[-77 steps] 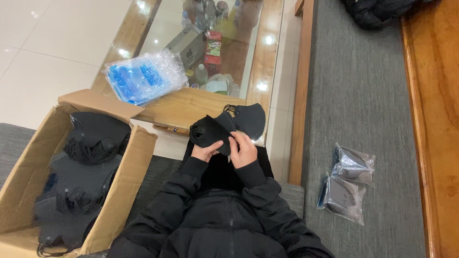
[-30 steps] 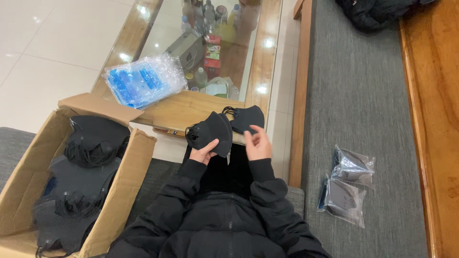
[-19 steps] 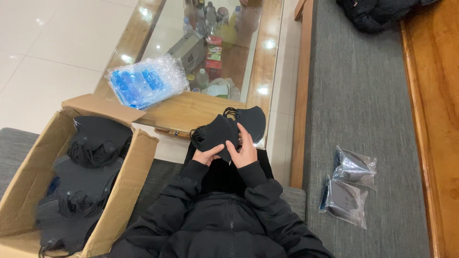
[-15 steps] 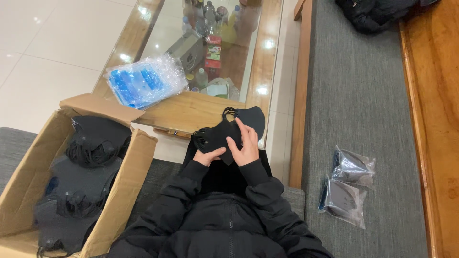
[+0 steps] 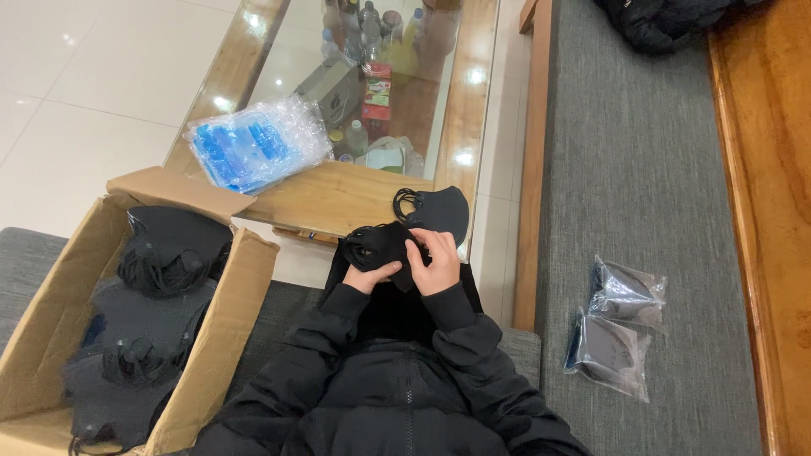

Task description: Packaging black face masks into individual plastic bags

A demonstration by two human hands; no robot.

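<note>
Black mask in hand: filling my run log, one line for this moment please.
left hand holds black mask | right hand on it | second mask on table

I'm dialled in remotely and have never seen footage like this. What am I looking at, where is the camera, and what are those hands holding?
There is no machine here: a seated person in a black jacket works with bare hands, and the single view comes from a camera on their head, looking down. The left hand and right hand together hold a black face mask over the lap. Another black mask lies on the wooden edge of the glass-topped table, near a clear bag of blue items. On the person's left, an open cardboard box holds bundles of black masks. On their right, two clear packets with dark contents lie on the grey cushion.
</note>
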